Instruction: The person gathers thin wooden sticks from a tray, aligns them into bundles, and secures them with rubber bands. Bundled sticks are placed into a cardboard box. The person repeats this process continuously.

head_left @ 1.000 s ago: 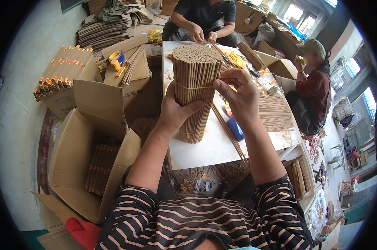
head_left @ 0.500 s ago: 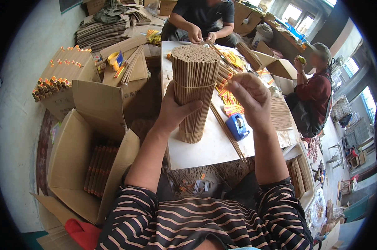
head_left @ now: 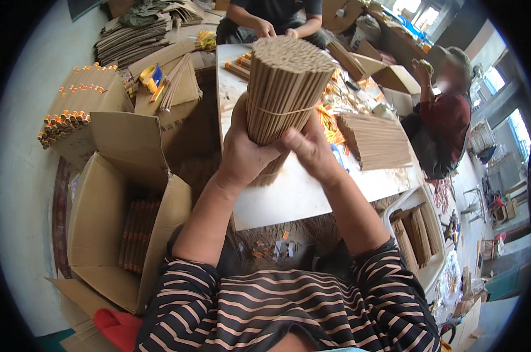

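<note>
Head view: stick bundle (head_left: 286, 88), one, banded; held directly between left hand (head_left: 245, 151) and right hand (head_left: 313, 151), neither nearer. Long axis is steeply set, top tilted rightward above the hands; sides are clasped by both, thumbs laid in front, far fingers mostly hidden.

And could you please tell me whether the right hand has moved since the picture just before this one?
Yes: judged against the white table, the right hand has moved left, onto the bundle of sticks.

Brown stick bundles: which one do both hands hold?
The thick banded bundle between left hand and right hand. The flat stick pile on the table and sticks in the white tub are untouched.
</note>
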Demonstrator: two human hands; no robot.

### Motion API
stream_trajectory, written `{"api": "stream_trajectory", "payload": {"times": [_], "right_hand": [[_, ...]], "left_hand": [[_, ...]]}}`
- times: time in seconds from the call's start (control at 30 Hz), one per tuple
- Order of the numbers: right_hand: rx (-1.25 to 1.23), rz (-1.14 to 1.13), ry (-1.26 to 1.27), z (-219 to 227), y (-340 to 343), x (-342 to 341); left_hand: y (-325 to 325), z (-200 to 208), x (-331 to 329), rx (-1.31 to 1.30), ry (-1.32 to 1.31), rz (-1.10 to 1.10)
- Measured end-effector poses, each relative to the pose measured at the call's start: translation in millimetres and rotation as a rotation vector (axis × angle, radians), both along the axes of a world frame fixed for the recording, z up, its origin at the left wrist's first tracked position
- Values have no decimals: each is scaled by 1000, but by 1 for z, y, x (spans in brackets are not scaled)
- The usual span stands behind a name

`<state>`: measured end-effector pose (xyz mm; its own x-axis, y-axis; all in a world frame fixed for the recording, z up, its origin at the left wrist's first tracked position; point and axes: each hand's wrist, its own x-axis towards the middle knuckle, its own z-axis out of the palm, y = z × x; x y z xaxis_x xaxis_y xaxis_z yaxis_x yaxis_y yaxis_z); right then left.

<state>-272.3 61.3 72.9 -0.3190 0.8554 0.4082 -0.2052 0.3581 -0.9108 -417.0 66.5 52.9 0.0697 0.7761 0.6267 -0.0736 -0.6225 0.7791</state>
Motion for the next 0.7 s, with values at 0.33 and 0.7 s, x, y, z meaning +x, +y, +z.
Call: {"api": "stream_trajectory", "payload": {"times": [0.33, 0.7], "right_hand": [[-120, -6, 123, -15, 8, 0], [-74, 30, 109, -26, 17, -2]], "left_hand": [[19, -31, -4, -148, 137, -107], [22, -31, -10, -197, 114, -99]]}}
